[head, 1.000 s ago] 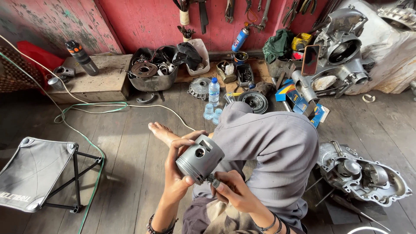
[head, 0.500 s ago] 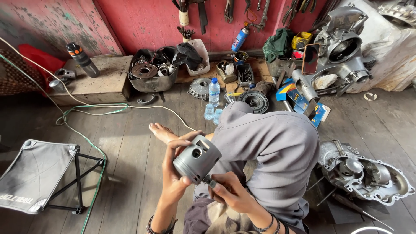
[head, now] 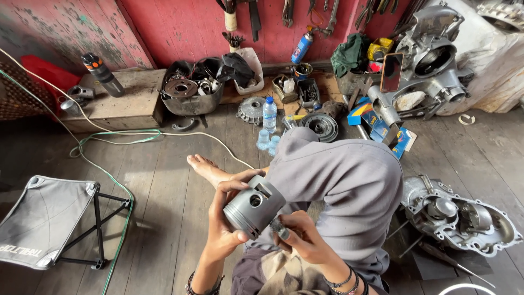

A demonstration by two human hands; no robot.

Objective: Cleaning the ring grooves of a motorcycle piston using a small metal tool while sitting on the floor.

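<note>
- left hand (head: 226, 226) clamped round a grey metal piston (head: 254, 206), thumb on the rim nearest the camera, fingers over the far side; piston held in the air above the lap, tilted, side hole facing up
- right hand (head: 305, 240) closed on a small dark metal part (head: 278, 226), pressed against the lower edge of the piston
- bracelets on both wrists, right ones (head: 345, 283) clearer
- person sits on a wooden plank floor (head: 164, 218), knee in grey trousers (head: 349, 186) raised, bare foot (head: 204, 166) stretched out just past the piston
- folding stool (head: 46, 218) with grey cloth seat by the left edge of the floor
- open engine casing (head: 461, 216) on the floor, right of the knee
- green hose (head: 117, 183) and white cord (head: 180, 134) trail across the floor from the left
- plastic water bottle (head: 269, 114) stands beyond the knee, two small clear cups just beside it
- round ribbed metal disc (head: 321, 125) right of the bottle
- metal tub of parts (head: 191, 90) against the far wall
- low wooden box (head: 117, 101) at far left, dark flask (head: 102, 75) on top
- second big engine casing (head: 428, 60) at the far right corner
- blue spray can (head: 302, 48) by the red wall (head: 185, 27), tools hanging above
</note>
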